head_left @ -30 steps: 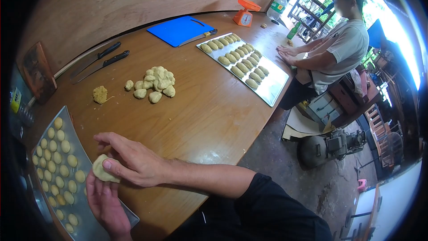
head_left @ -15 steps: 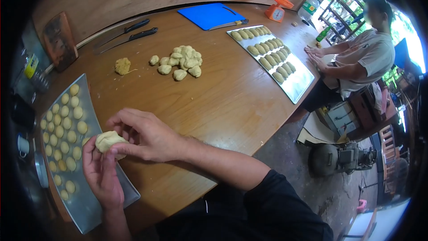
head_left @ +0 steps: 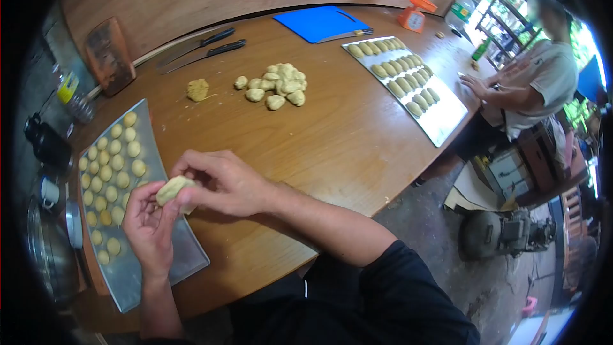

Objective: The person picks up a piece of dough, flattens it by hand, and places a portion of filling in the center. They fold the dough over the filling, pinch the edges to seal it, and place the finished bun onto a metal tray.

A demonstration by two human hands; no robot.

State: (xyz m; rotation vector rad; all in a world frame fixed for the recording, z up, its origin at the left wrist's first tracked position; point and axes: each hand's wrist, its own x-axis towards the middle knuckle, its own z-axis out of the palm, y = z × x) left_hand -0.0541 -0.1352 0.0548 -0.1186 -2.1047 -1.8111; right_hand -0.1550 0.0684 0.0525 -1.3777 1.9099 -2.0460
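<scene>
A: Both hands are on one dough piece (head_left: 172,190) down at seven o'clock. The left hand (head_left: 148,227) cups it from below and the right hand (head_left: 223,185) has its fingers pinched together on top, just over the near edge of the tray of dough balls (head_left: 163,267).

B: That tray is well filled, rows of small rounds across most of it, with bare metal only at the near end. So a good share looks done.

A: Plenty left, though. A pile of dough lumps (head_left: 276,86) waits at twelve o'clock on the table (head_left: 332,140), with a crumbly clump of filling (head_left: 198,89) beside it.

B: And at two o'clock a co-worker (head_left: 536,83) stands by the tray of oblong pieces (head_left: 447,124), roughly two-thirds full.
</scene>
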